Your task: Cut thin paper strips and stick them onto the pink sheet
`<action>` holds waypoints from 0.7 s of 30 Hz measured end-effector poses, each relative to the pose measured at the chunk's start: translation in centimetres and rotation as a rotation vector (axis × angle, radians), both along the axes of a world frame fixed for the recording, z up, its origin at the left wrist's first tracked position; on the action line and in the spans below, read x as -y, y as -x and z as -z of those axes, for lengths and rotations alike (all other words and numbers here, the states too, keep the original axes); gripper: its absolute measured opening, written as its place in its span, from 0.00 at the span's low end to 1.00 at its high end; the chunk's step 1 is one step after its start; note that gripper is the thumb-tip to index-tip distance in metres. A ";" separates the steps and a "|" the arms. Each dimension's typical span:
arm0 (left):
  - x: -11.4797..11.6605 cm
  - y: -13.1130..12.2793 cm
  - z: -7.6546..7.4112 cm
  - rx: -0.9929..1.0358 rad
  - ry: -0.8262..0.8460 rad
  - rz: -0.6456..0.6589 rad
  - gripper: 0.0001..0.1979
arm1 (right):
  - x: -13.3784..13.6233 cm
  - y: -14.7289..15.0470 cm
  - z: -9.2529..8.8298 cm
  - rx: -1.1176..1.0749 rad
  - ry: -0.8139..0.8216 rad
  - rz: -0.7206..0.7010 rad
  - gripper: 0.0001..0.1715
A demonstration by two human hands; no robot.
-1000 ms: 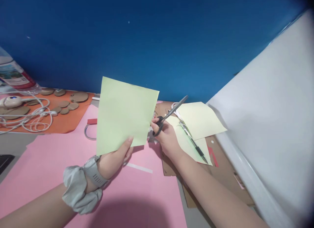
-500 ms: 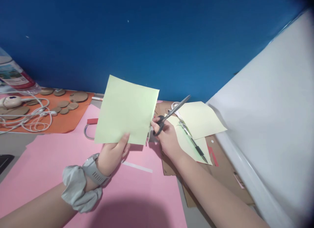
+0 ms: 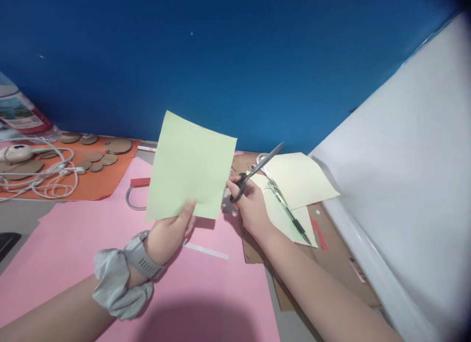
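Observation:
A pale green sheet of paper (image 3: 193, 165) is held up over the pink paper, its lower edge pinched by my left hand (image 3: 172, 231), thumb in front and fingers behind. My right hand (image 3: 250, 204) is closed around a pair of scissors (image 3: 253, 171) with dark handles; the blades point up and to the right, away from the sheet. The thumb and fingertips of that hand are close to the sheet's right edge; whether they touch it I cannot tell. A thin white strip (image 3: 206, 250) lies on the pink paper (image 3: 206, 293) below.
At right, cream sheets (image 3: 303, 177) and a pen (image 3: 289, 209) lie on cardboard (image 3: 331, 263) beside a white panel (image 3: 408, 150). At left are cardboard discs (image 3: 117, 145) on orange paper (image 3: 105, 185), a white cable (image 3: 55, 172), a bottle (image 3: 25, 111) and a tape roll (image 3: 134, 197). A blue wall (image 3: 235, 62) stands behind.
The green sheet has tilted slightly, its lower left corner shifting right and down. My left hand still pinches it, and the scissors in my right hand have barely moved.

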State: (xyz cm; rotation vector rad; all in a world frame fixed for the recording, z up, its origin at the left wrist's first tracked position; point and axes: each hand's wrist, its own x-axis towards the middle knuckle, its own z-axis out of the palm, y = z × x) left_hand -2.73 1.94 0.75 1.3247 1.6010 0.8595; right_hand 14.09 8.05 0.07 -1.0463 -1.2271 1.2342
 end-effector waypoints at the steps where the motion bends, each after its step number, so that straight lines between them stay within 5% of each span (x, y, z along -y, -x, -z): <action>1: 0.0 0.0 0.1 0.002 -0.002 -0.002 0.28 | 0.0 0.0 0.0 0.002 -0.006 0.006 0.11; 15: 0.0 0.0 0.3 0.194 -0.063 0.032 0.27 | 0.2 0.1 -0.1 0.009 0.030 -0.015 0.13; 21: 0.0 -0.3 0.6 0.136 -0.101 -0.053 0.24 | 0.3 0.3 -0.2 -0.008 0.048 -0.049 0.12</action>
